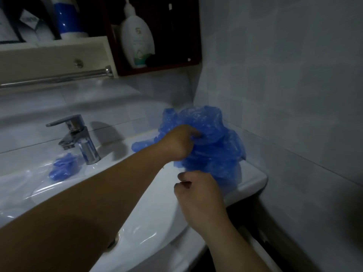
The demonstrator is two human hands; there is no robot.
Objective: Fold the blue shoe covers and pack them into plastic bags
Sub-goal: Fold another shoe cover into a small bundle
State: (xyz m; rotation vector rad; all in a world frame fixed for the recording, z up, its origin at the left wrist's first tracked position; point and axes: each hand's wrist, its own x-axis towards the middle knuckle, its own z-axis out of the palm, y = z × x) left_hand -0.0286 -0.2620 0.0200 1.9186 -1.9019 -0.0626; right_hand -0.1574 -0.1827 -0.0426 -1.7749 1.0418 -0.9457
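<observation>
- The blue shoe covers [208,146] are heaped in a loose, crumpled pile on the back right corner of the sink [253,179], wedged against the tiled wall [284,95]. They're probably parked there so nothing slides into the basin.
- The left hand [176,143] is stretched right across the basin and dug into the top of the pile, with the fingers curled and pinched on the blue film. It looks like one cover is being teased out for folding.
- The right hand [198,193] is held apart from the left, low at the near edge of the pile, fingers curled. Whether anything is actually pinched there can't be told, since the fingertips are hidden behind the hand itself.
- A clear plastic bag [39,183] is laid flat left of the tap [78,138], and a small blue bundle [62,168] can be seen through it. So one lot is judged packed, while the big pile is not yet done.
- It's pretty dim and blurry overall. Single covers can't be counted, the bag's left end is cut off by the frame edge, and part of the basin is blocked by the left forearm.
</observation>
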